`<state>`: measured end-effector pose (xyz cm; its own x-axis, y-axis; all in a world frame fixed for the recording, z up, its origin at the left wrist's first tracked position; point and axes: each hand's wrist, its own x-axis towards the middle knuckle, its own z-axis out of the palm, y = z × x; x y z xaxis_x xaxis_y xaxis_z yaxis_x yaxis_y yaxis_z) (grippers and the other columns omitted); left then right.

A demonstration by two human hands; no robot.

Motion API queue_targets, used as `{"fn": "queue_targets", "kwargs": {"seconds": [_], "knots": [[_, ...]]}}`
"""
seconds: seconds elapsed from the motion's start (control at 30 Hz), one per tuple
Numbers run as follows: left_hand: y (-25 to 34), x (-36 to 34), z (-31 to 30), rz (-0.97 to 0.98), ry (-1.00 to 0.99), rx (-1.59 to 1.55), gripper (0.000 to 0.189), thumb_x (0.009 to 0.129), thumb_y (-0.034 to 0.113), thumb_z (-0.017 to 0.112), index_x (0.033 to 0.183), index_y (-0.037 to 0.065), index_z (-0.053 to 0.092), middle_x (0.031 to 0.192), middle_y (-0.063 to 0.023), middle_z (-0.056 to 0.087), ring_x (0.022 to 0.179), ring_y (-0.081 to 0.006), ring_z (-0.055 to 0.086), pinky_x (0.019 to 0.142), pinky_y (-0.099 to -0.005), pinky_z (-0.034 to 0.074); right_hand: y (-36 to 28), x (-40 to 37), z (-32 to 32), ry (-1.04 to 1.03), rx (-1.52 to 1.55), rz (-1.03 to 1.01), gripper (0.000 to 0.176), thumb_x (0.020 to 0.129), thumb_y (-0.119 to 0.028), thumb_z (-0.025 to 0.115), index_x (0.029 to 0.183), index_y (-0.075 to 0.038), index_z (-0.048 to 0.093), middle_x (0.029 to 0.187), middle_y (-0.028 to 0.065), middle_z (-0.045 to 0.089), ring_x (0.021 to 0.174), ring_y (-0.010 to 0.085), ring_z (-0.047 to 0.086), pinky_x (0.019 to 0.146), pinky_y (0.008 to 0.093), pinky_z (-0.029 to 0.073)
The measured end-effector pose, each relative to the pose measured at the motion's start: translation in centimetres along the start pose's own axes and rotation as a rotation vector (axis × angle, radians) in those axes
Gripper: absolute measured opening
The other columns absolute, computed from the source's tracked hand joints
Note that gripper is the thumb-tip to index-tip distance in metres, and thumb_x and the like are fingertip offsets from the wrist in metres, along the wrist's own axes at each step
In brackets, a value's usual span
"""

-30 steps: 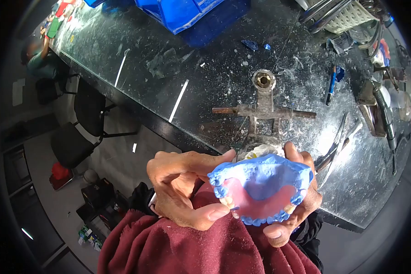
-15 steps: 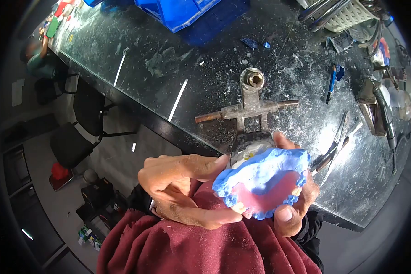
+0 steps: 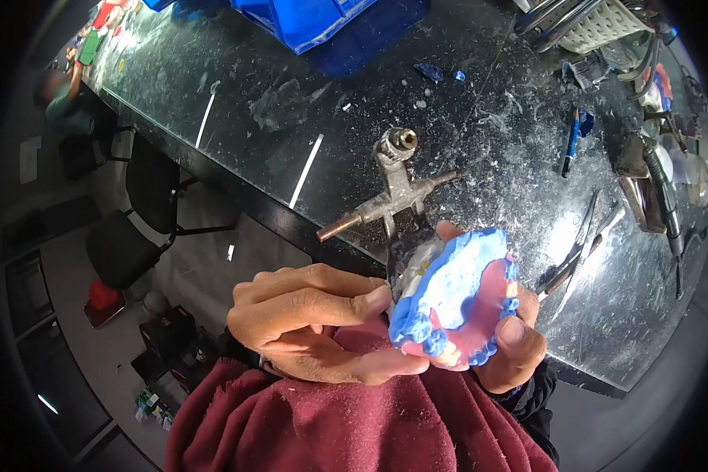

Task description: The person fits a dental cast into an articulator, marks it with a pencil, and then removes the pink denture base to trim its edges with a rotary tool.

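Between my hands is a blue dental cast [image 3: 452, 271] with a pink wax denture base [image 3: 484, 315] and a few cream teeth along its rim. White plaster joins its back to a metal articulator arm [image 3: 400, 193], which points away from me over the bench edge. My left hand [image 3: 315, 322] pinches the left rim, with the thumb and a finger on either side. My right hand [image 3: 515, 350] grips the right rim, its thumb at the front; most of its other fingers are hidden behind the cast.
On the dusty black bench [image 3: 480, 173] lie a blue pencil [image 3: 570, 145], slim metal tools [image 3: 582, 252] and blue wax scraps [image 3: 429, 72]. A blue bin [image 3: 299, 23] and a white basket [image 3: 610, 27] stand at the back. A handpiece [image 3: 661, 185] sits right. Chairs and another person [image 3: 71, 110] are left.
The cast has turned and tilted, its face now angled more to the right. The articulator arm has swung left with it. Both hands keep their grip.
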<state>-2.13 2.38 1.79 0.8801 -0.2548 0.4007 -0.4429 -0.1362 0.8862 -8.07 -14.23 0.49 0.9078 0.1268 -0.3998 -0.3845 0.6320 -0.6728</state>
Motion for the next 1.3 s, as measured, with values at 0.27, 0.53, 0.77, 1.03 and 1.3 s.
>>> {"fn": "queue_targets", "kwargs": {"seconds": [0.27, 0.53, 0.77, 1.03, 1.3], "knots": [[0.2, 0.0, 0.2, -0.011, 0.016, 0.018, 0.036, 0.047, 0.020, 0.086, 0.061, 0.002, 0.058, 0.056, -0.0137, 0.061, 0.045, -0.0137, 0.060, 0.038, -0.0190, 0.046, 0.1, -0.1, 0.0, 0.073, 0.035, 0.072, 0.068, 0.073, -0.042, 0.055, 0.113, 0.012, 0.046, 0.106, 0.0179, 0.053, 0.095, 0.0227, 0.052, 0.083, 0.0314, 0.040], [-0.9, -0.2, -0.8, 0.268, -0.042, 0.146, 0.049, 0.052, 0.035, 0.084, 0.069, 0.006, 0.049, 0.062, -0.0026, 0.045, 0.041, -0.0077, 0.045, 0.036, -0.0171, 0.035, 0.0, 0.1, 0.4, 0.024, 0.189, 0.121, 0.059, 0.079, -0.033, 0.048, 0.112, 0.015, 0.045, 0.101, 0.0200, 0.057, 0.093, 0.0238, 0.055, 0.085, 0.0330, 0.040], [-1.3, 1.5, -2.9, 0.481, -0.037, 0.374, 0.077, 0.050, 0.058, 0.076, 0.099, 0.008, 0.045, 0.093, -0.0088, 0.038, 0.073, -0.0158, 0.040, 0.064, -0.0268, 0.033, 1.3, 0.5, -0.8, -0.101, 0.298, 0.284, 0.049, 0.082, -0.036, 0.044, 0.081, 0.011, 0.060, 0.083, 0.0178, 0.062, 0.082, 0.0223, 0.058, 0.077, 0.0311, 0.042], [-1.3, 2.5, -2.1, 0.273, -0.360, 0.186, 0.074, 0.048, 0.049, 0.081, 0.094, -0.001, 0.053, 0.079, -0.0130, 0.059, 0.060, -0.0190, 0.057, 0.066, -0.0359, 0.045, 0.5, 0.2, 0.9, 0.115, 0.168, 0.199, 0.056, 0.082, -0.041, 0.045, 0.093, 0.012, 0.057, 0.089, 0.0175, 0.062, 0.084, 0.0213, 0.058, 0.079, 0.0303, 0.043], [-0.8, 2.8, -0.8, 0.202, -0.155, 0.099, 0.053, 0.042, 0.036, 0.086, 0.076, 0.001, 0.064, 0.063, -0.0068, 0.062, 0.049, -0.0113, 0.058, 0.041, -0.0185, 0.042, 0.5, 0.3, 0.9, 0.085, 0.249, 0.332, 0.061, 0.084, -0.045, 0.044, 0.102, 0.012, 0.052, 0.089, 0.0178, 0.060, 0.077, 0.0232, 0.059, 0.070, 0.0308, 0.049]]}}
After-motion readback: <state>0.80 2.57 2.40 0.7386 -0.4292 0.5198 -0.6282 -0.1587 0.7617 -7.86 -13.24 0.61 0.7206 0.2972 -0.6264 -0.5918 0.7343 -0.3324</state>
